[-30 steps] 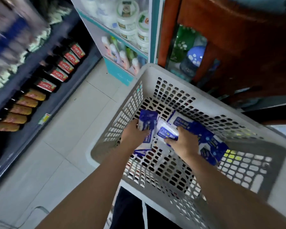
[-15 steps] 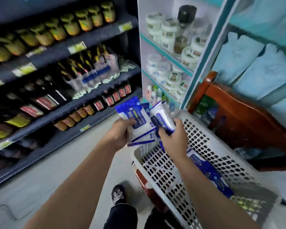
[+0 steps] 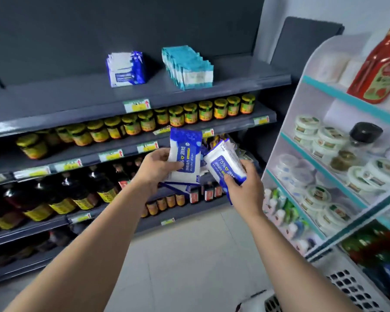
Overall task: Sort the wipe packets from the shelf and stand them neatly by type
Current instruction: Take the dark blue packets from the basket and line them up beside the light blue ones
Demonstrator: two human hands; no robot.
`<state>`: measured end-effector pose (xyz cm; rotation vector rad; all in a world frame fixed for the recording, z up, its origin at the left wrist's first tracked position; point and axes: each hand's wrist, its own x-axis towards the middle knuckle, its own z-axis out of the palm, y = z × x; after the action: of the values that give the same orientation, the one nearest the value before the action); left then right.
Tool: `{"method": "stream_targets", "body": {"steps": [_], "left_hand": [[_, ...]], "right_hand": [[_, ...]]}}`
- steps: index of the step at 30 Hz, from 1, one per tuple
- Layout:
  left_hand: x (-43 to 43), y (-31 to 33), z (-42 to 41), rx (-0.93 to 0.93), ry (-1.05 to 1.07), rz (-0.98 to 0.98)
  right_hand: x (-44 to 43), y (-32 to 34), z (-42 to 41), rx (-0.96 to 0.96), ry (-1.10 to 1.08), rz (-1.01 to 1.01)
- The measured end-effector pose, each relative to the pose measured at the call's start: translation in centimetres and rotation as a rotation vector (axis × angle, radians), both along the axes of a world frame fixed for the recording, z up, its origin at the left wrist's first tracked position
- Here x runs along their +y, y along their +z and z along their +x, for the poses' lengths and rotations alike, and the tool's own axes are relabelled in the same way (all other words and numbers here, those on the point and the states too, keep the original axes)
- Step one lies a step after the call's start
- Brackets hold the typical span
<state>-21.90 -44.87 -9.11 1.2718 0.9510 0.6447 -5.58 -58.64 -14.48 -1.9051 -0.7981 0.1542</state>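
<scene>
- Head view puts your left hand (image 3: 157, 168) at centre frame, fingers and thumb curled round a small sheaf of blue-and-white packets (image 3: 186, 154). The front one is upright with its label facing you.
- Your right hand (image 3: 244, 190), just right of centre, grips another packet (image 3: 225, 165) of the same print, tilted to the left. Its upper corner is at the sheaf's edge. Whether more packets sit behind it, you cannot tell for sure.
- Both loads hang in the air in front of the jars (image 3: 189, 113), well below the top shelf (image 3: 65, 104).
- On that shelf, in the upper centre of the frame, a blue-and-white row (image 3: 126, 69) stands upright. A teal row (image 3: 189, 68) stands to its right, with a gap between them.
- By my reading you are in the carrying step: the packets are gathered and all of one type, but not yet placed.
- The next move calls for squaring the two loads into one stack and lifting it to the top shelf. Stand it against the blue-and-white row, not the teal one.
- Set the packets on their bottom edges and press the row together, since soft packets are likely to slump.
- A basket (image 3: 351, 287) shows at the lower right of the frame. What lies in it cannot be seen.
</scene>
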Motion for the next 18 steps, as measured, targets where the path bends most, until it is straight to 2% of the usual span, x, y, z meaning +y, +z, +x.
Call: {"method": "stream_targets", "body": {"steps": [4, 10, 18], "left_hand": [[5.7, 2.9, -1.7, -0.035, 0.043, 0.131], [14.2, 6.0, -2.7, 0.008, 0.117, 0.321], [25.5, 9.4, -0.9, 0.214, 0.258, 0.546]], "right_hand": [[6.5, 2.4, -0.8, -0.046, 0.08, 0.085], [15.0, 4.8, 0.0, -0.103, 0.212, 0.116], [26.3, 9.5, 3.9, -0.135, 0.536, 0.098]]}}
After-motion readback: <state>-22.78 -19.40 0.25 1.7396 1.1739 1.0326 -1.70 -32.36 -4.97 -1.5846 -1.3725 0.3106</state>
